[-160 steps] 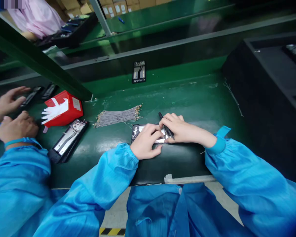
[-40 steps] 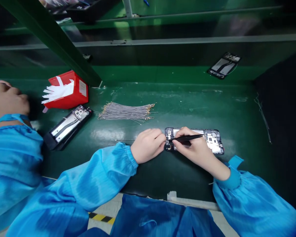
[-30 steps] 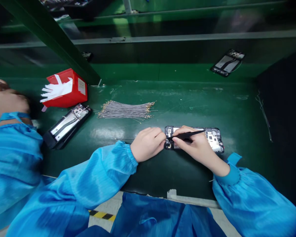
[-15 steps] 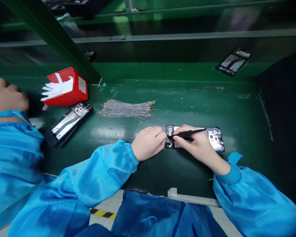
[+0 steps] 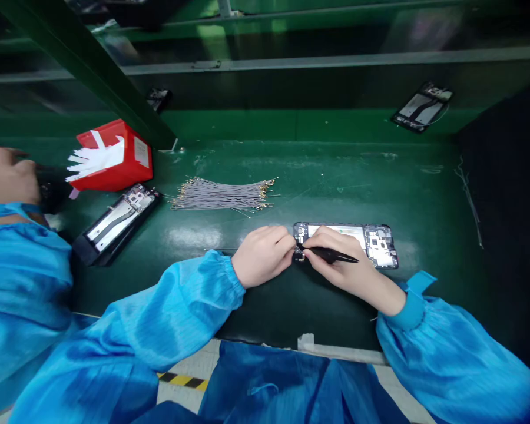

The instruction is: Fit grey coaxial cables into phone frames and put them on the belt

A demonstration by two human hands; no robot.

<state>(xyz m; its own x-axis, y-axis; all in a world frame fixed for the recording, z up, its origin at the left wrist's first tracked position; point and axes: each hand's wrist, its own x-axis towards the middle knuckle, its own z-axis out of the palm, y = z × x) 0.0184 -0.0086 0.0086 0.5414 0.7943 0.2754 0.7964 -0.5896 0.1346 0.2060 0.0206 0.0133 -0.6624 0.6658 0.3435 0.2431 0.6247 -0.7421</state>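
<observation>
An opened phone (image 5: 382,247) lies flat on the green bench, its circuit board and pale battery area exposed. My right hand (image 5: 344,259) grips black tweezers (image 5: 331,254) over the phone's left end; their tips are hidden among the fingers. My left hand (image 5: 264,256) is closed at that same end, close beside the right fingertips. From under it a thin cable (image 5: 223,249) sticks out leftward; the pinched end is covered by the fingers. A bundle of grey cables (image 5: 223,194) with gold-coloured ends lies behind my left hand.
A red box (image 5: 135,162) holding white paper strips stands by the green post. Stacked opened phones (image 5: 119,221) sit in front of it, and another phone (image 5: 423,107) rests at the back right. At far left is a co-worker's hand (image 5: 11,179).
My right hand has turned, so the tweezers' rear end swings down from up-right to slightly down-right. My left hand stays at the phone's end. The co-worker's hand has shifted left.
</observation>
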